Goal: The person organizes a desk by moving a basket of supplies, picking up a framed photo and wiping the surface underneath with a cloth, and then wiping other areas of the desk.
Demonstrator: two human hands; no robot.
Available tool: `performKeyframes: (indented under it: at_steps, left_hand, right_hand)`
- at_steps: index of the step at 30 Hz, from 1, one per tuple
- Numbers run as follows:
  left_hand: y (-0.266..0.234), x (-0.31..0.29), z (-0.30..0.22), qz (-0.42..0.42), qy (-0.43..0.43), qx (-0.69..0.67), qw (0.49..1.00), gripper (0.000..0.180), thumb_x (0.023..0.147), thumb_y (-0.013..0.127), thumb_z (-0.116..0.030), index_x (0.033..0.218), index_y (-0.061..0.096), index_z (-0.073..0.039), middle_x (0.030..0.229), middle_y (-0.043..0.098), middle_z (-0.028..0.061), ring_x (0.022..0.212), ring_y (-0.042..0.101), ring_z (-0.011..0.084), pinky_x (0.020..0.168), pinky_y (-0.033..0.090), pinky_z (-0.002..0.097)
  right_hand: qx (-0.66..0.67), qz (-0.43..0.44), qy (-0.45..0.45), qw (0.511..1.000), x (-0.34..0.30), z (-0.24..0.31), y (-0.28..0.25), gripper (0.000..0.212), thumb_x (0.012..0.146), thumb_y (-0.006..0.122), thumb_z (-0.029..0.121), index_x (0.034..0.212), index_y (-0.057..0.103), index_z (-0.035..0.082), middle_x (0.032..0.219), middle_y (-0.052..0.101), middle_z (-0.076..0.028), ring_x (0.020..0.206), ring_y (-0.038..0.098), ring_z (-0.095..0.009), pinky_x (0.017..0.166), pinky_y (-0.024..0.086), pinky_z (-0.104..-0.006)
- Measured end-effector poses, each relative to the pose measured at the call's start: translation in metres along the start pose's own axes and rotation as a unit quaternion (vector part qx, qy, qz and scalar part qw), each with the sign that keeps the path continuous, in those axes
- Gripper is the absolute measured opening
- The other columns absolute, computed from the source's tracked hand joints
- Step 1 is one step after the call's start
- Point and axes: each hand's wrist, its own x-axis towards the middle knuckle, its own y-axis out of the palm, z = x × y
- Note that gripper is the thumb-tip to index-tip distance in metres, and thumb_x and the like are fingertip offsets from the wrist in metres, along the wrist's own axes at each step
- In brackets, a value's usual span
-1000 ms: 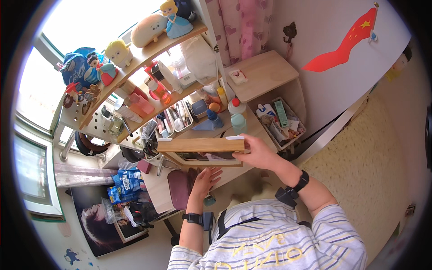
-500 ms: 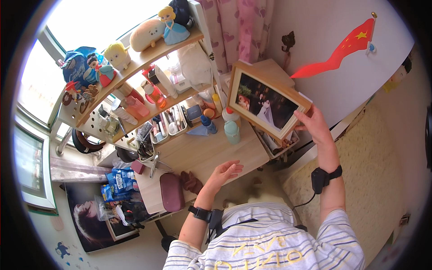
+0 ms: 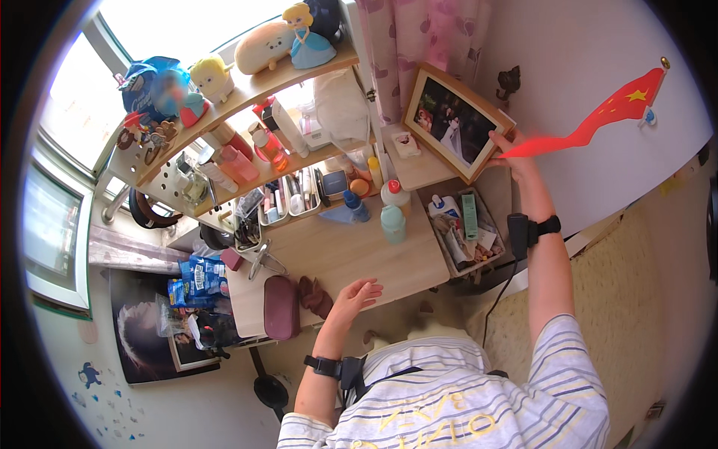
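Note:
A wooden picture frame (image 3: 451, 126) with a photo inside is held by its right edge in my right hand (image 3: 517, 163). It tilts above a small wooden side surface (image 3: 415, 168) in the corner beside the curtain; whether it touches that surface I cannot tell. A red flag (image 3: 609, 120) partly crosses in front of my right fingers. My left hand (image 3: 353, 301) hovers near the desk's front edge with its fingers out and nothing in it. Beside it on the desk (image 3: 336, 258) lie a dark red scrunchie (image 3: 315, 298) and a maroon case (image 3: 281, 307).
A basket (image 3: 467, 243) of boxes and tubes stands right of the desk. A green bottle (image 3: 393, 224) and a blue bottle (image 3: 357, 206) stand on the desk. Shelves (image 3: 258, 86) with figurines and cosmetics rise behind. A pink curtain (image 3: 426, 37) hangs in the corner.
My right hand has carried the picture frame farther back toward the corner, uncovering the basket and side surface. My left hand stays out over the desk edge.

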Motion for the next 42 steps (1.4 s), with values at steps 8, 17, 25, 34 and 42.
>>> performKeyframes:
  at_steps: [8, 17, 25, 34, 42]
  left_hand:
    - [-0.016, 0.004, 0.021, -0.064, -0.019, 0.016, 0.998, 0.042, 0.098, 0.050, -0.030, 0.126, 0.051, 0.000, 0.116, 0.062, 0.0113, 0.106, 0.060, 0.0188, 0.089, 0.048, 0.0304]
    - [-0.075, 0.028, 0.081, -0.232, 0.017, 0.240, 0.943, 0.038, 0.088, 0.063, -0.031, 0.117, 0.060, -0.005, 0.112, 0.062, 0.0139, 0.098, 0.061, 0.0248, 0.084, 0.048, 0.0362]
    - [-0.104, 0.003, 0.105, -0.332, 0.024, 0.553, 0.763, 0.066, 0.075, 0.073, -0.024, 0.133, 0.046, -0.009, 0.138, 0.038, 0.0223, 0.123, 0.037, 0.0418, 0.100, 0.039, 0.0450]
    - [-0.114, 0.004, 0.132, -0.301, 0.024, 0.571, 0.763, 0.072, 0.074, 0.074, -0.020, 0.138, 0.041, -0.010, 0.137, 0.037, 0.0264, 0.118, 0.042, 0.0423, 0.096, 0.042, 0.0438]
    - [-0.125, 0.059, 0.120, -0.269, 0.108, 0.606, 0.740, 0.064, 0.076, 0.068, -0.007, 0.135, 0.044, -0.005, 0.138, 0.036, 0.0285, 0.121, 0.040, 0.0427, 0.100, 0.039, 0.0433]
  right_hand:
    - [-0.034, 0.039, -0.030, 0.998, 0.037, -0.005, -0.007, 0.056, 0.084, 0.070, 0.032, 0.128, 0.045, 0.008, 0.114, 0.053, -0.007, 0.108, 0.055, -0.020, 0.075, 0.059, -0.0426]
    - [-0.067, -0.004, -0.025, 0.997, 0.022, 0.000, 0.001, 0.056, 0.086, 0.067, 0.033, 0.130, 0.044, 0.009, 0.115, 0.056, -0.005, 0.105, 0.056, -0.019, 0.080, 0.051, -0.0379]
    - [-0.079, -0.028, -0.030, 0.996, 0.029, -0.016, -0.010, 0.063, 0.087, 0.066, 0.034, 0.137, 0.038, 0.007, 0.118, 0.055, -0.007, 0.107, 0.055, -0.020, 0.081, 0.051, -0.0365]
    - [-0.037, -0.175, -0.084, 0.980, -0.031, -0.043, 0.011, 0.044, 0.092, 0.059, 0.023, 0.130, 0.044, 0.007, 0.113, 0.059, -0.007, 0.101, 0.057, -0.015, 0.079, 0.050, -0.0305]
    - [-0.181, 0.088, -0.072, 0.977, -0.173, -0.142, 0.133, 0.040, 0.082, 0.065, 0.012, 0.119, 0.051, 0.003, 0.107, 0.061, -0.013, 0.098, 0.061, -0.025, 0.082, 0.050, -0.0352]
